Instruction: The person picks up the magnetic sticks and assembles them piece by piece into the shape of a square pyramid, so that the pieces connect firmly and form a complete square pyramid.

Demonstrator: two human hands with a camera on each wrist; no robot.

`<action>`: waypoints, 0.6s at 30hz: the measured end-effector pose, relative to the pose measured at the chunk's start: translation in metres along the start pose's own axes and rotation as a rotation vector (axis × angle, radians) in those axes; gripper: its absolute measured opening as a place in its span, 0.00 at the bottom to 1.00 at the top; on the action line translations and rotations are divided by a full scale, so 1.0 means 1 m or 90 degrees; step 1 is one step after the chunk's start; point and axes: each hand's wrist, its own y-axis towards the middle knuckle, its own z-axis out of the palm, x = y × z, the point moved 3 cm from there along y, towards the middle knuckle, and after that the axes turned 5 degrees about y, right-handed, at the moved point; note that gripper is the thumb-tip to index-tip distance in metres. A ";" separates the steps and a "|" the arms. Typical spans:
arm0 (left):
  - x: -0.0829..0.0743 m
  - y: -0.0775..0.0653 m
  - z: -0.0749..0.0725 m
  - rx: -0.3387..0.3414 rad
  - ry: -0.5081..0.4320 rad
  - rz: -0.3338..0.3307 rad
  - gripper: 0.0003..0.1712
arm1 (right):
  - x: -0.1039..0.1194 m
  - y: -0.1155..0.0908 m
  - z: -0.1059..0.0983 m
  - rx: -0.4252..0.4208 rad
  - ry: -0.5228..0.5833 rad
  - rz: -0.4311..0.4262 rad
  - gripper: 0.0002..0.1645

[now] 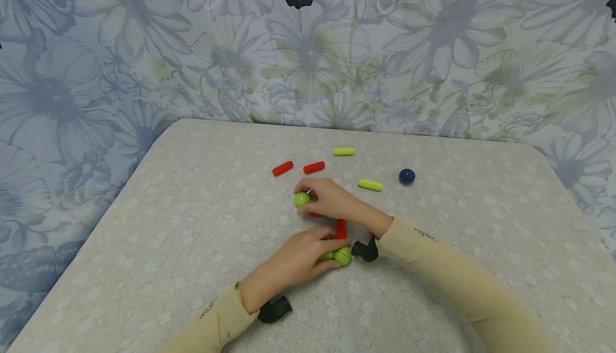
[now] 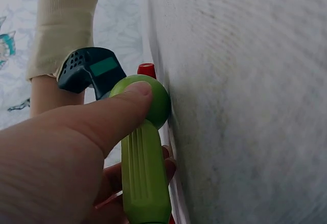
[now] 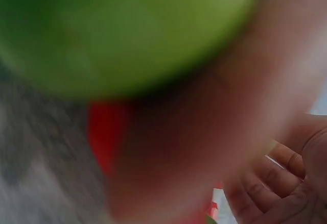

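My right hand [image 1: 333, 199] pinches a green ball [image 1: 301, 200] above the middle of the table. Part of a red stick [image 1: 315, 214] shows just below that hand. In the right wrist view the ball [image 3: 117, 35] is large and blurred, with red [image 3: 104, 132] beneath it. Nearer the front, my left hand [image 1: 305, 254] grips a second green ball [image 1: 342, 256] and a yellow-green grooved stick [image 2: 145, 173] that meets it. The left thumb lies on this ball [image 2: 162, 101]. Another red stick [image 1: 341, 229] stands out by the left fingers; whether it joins the ball is hidden.
Two red sticks [image 1: 282, 168] [image 1: 314, 167] lie farther back on the patterned tablecloth [image 1: 192, 192]. Beside them are two yellow-green sticks [image 1: 344, 151] [image 1: 370, 185] and a dark blue ball [image 1: 406, 176]. A floral curtain [image 1: 308, 64] hangs behind the table. Black wrist cameras [image 1: 366, 250] sit under both wrists.
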 end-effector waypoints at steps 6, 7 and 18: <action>0.000 0.000 0.000 0.002 0.001 -0.001 0.24 | -0.005 0.000 0.010 0.020 0.000 0.026 0.18; 0.000 0.000 0.000 0.004 0.001 -0.002 0.24 | -0.006 0.000 0.012 0.018 -0.003 0.026 0.18; -0.001 0.000 -0.001 0.009 0.004 -0.002 0.25 | -0.012 -0.006 0.015 -0.001 -0.029 -0.012 0.21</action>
